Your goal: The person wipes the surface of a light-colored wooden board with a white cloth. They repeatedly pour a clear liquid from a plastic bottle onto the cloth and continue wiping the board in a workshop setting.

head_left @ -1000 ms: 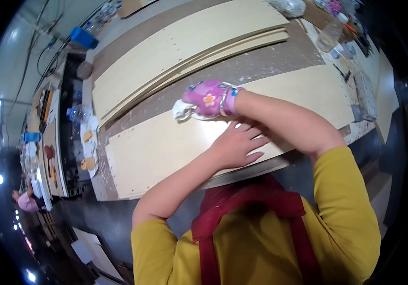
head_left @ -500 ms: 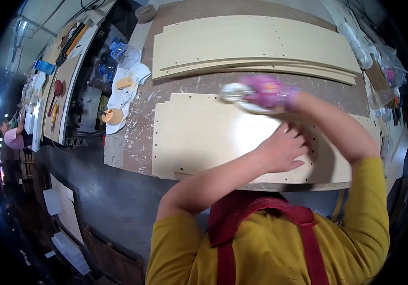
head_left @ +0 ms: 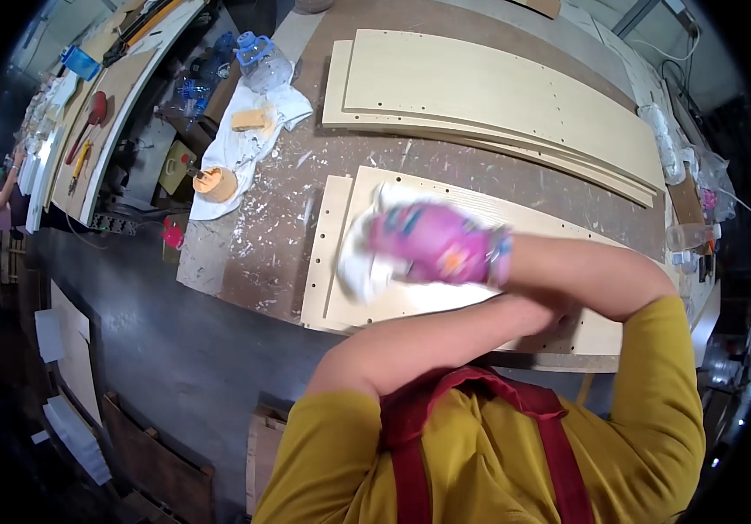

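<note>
My right hand point(head_left: 432, 243), in a pink patterned glove, presses a white cloth point(head_left: 356, 253) onto the left part of a pale wooden panel point(head_left: 415, 299). The hand and cloth are blurred by motion. Small dark holes run along the panel's edges, and another panel shows beneath it at the left end. My bare left hand point(head_left: 559, 316) is over the right part of the panel, mostly covered by my right forearm, so its fingers are hidden. The forearms cross.
Similar panels point(head_left: 498, 87) lie stacked at the table's far side. On the paint-spotted table point(head_left: 249, 262), a white rag point(head_left: 227, 157) at the left bears a sponge-like block point(head_left: 251, 119), an orange-topped tub point(head_left: 215, 184) and a plastic bottle point(head_left: 263, 65). A side bench point(head_left: 122, 87) holds tools.
My right hand has swept the cloth left and nearer me along the panel. My right forearm now crosses over my left hand. The view has turned, and the panel's lower layer now shows at left.
</note>
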A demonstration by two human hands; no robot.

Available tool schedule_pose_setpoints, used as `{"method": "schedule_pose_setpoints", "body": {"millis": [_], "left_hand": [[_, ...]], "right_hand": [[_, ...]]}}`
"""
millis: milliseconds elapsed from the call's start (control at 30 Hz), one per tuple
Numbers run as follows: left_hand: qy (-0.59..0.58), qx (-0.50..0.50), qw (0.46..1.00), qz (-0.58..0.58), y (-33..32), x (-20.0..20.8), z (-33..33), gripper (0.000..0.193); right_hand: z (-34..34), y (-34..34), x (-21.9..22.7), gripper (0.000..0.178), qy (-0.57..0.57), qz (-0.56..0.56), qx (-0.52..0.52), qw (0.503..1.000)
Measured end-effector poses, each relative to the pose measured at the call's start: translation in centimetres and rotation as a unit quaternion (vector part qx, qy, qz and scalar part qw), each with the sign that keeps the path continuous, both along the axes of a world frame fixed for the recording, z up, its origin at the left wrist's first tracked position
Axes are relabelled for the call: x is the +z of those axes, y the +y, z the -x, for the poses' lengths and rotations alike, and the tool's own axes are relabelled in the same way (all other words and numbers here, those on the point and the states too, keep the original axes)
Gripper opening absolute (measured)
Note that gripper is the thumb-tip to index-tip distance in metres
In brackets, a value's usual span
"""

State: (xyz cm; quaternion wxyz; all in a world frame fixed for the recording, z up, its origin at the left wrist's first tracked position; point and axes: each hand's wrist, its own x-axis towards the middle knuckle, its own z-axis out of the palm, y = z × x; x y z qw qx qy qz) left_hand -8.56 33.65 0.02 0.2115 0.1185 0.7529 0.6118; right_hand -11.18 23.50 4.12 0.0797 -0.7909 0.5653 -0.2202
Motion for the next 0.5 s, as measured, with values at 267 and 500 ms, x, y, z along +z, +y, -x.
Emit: {"method": "schedule_pose_setpoints", "body": {"millis": [267,500], "left_hand": [[0.313,-0.032,0.931,0.184,0.9,-1.8,-0.4,0.053],[0.066,0.107,0.876,-0.465,3.2,-5.6,-1.6,0.05]], "right_hand": [[0.5,-5.3,0.0,0.019,0.101,-0.045,-0.186,0.976],[1.8,-6.7,1.8,0.02,0.115,-0.083,-0.239,0.961]]}}
